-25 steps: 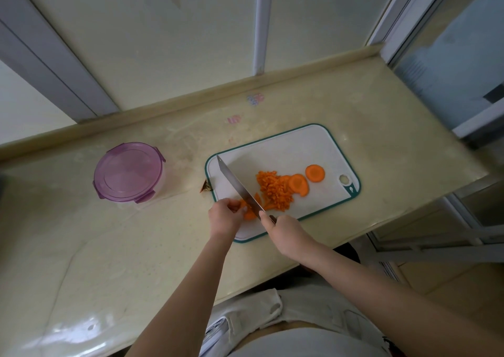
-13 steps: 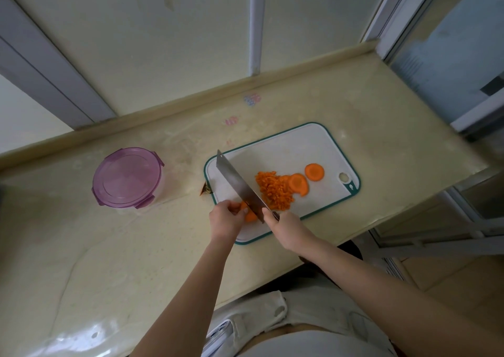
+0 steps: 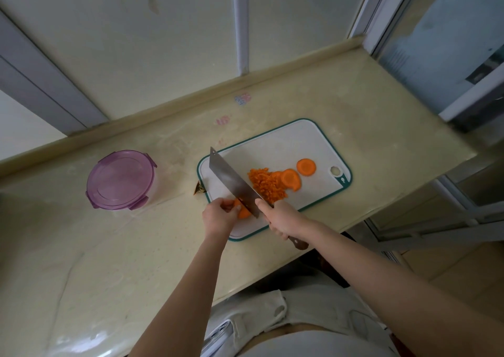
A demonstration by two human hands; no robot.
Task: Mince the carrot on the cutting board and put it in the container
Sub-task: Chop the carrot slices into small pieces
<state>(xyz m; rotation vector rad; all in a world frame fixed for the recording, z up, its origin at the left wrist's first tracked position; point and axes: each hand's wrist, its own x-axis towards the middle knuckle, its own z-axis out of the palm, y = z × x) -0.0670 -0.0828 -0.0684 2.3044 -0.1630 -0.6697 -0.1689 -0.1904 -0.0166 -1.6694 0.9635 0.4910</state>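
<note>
One carrot piece [image 3: 244, 213], beneath left fingers [image 3: 228, 206], against knife [image 3: 231, 182]

Glossy stone countertop [image 3: 341, 105], matt plastic cutting board [image 3: 272, 149], metal knife [image 3: 231, 182], translucent plastic container [image 3: 121, 180]

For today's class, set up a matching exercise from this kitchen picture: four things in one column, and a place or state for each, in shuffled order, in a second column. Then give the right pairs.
Column one
1. container
2. knife
3. minced carrot
4. single carrot slice

Column two
a. gripped by its handle in the right hand
b. heaped near the middle of the cutting board
c. purple lid on, standing on the counter left of the board
d. lying flat by itself near the board's hole

Pairs: 1-c, 2-a, 3-b, 4-d
</note>
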